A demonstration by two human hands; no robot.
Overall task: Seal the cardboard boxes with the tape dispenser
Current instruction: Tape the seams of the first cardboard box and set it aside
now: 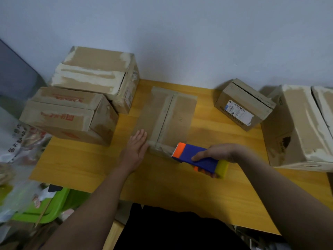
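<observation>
A cardboard box with closed flaps and tape along its middle seam sits at the centre of the wooden table. My left hand lies flat, fingers together, against the box's near left corner. My right hand grips a blue, orange and yellow tape dispenser. The dispenser's orange toothed end is at the box's near edge, right of the seam.
Two cardboard boxes stand at the table's left back. A small labelled box and a large box stand at the right. A green bin and plastic bags are on the floor to the left.
</observation>
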